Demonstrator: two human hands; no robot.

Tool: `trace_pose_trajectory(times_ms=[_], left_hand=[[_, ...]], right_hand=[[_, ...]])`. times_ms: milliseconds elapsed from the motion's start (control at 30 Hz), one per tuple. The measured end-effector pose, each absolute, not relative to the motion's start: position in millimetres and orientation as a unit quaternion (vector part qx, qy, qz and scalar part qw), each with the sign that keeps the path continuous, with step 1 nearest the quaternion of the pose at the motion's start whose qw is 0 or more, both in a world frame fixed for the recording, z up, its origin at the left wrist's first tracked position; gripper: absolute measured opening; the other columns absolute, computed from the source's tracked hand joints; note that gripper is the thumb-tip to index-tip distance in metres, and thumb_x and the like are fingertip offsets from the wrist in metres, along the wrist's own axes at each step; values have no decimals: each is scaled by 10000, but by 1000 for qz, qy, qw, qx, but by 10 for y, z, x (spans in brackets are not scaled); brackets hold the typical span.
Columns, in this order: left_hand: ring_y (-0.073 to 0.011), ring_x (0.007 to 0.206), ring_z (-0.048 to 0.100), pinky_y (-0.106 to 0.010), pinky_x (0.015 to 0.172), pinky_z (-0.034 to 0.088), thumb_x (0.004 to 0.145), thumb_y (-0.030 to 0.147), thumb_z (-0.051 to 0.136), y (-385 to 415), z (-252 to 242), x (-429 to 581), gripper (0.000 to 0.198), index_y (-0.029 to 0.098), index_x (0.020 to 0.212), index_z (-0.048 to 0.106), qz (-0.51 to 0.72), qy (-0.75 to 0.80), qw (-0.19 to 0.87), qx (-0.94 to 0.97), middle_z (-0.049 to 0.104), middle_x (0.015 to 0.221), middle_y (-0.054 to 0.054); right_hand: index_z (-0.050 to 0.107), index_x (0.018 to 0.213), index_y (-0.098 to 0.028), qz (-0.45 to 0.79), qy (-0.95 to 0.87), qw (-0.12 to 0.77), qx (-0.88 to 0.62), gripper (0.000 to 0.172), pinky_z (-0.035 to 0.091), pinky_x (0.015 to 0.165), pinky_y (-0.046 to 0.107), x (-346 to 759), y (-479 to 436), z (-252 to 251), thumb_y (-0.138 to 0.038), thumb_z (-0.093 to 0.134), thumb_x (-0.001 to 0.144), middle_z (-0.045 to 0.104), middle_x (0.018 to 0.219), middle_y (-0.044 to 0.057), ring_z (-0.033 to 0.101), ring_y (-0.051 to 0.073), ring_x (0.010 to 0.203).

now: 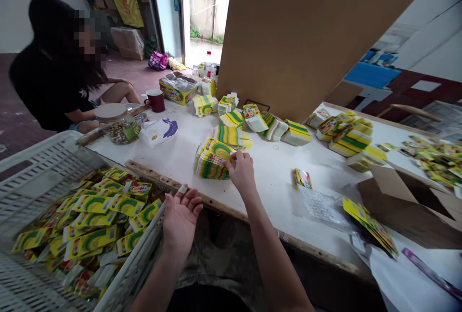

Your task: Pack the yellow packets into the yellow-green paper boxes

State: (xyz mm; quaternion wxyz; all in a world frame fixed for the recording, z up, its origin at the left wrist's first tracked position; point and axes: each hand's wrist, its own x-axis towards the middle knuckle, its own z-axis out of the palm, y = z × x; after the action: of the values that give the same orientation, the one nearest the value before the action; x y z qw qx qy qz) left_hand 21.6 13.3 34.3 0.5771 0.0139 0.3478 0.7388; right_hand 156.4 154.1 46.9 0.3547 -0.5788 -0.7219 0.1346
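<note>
My right hand (242, 172) is at the right end of a stack of flat yellow-and-green cartons (212, 159), thumb and fingers pinched on a carton at its edge. Palm up, my left hand (182, 218) is open and holds nothing, with something pale wrapped round one fingertip. It hovers at the table's front edge, beside a white plastic basket (144, 249). Inside the basket lie many small filled yellow packs (96, 218). Just behind the stack, more flat cartons (233, 136) lie fanned out.
Bundles of cartons (296, 133) line the back of the white table (267, 196). A lidded jar (119, 126), tissue pack (159, 133) and mug (155, 100) stand at left. At right are an open cardboard box (415, 206) and clear bags (325, 206). A person (61, 66) sits at left.
</note>
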Motion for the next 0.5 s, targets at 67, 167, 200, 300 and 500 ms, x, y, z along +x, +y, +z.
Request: trace_pose_trajectory(times_ms=[67,167,200,300,500], left_hand=[[-139,738,621,-230,615,520,777,598,589,128,338,287,534,150,1068,576,724,346,596,34,633,916,-67],[-150,767,616,-239,641,513,743,613,622,120,310,365,574,148,1078,586,709,343,611,84,637,911,-72],[-157,789,614,-248,661,515,739,619,623,118,296,378,582,152,1085,587,708,346,607,103,638,932,-78],[-200,983,587,-303,797,512,693,620,668,111,276,395,619,197,1135,575,734,347,558,169,605,1116,-94],[-258,979,578,-387,847,497,789,660,475,101,449,432,522,214,1032,596,757,380,478,233,617,990,-84]], right_hand=[[561,896,-176,134,-715,367,-580,130,425,808,415,1558,1518,505,-274,598,819,566,926,116,530,269,881],[510,940,-195,140,-701,393,-579,145,431,734,347,1576,1421,594,-222,580,816,567,866,58,542,221,797],[492,947,-199,146,-694,404,-578,157,427,708,326,1589,1357,627,-215,577,816,564,833,37,543,205,761],[469,870,-211,236,-685,424,-544,163,395,620,271,1621,1044,690,-225,614,797,539,744,-16,506,155,639],[433,651,-206,617,-619,349,-339,281,353,561,226,1480,290,545,-253,697,734,463,655,-43,423,119,609]])
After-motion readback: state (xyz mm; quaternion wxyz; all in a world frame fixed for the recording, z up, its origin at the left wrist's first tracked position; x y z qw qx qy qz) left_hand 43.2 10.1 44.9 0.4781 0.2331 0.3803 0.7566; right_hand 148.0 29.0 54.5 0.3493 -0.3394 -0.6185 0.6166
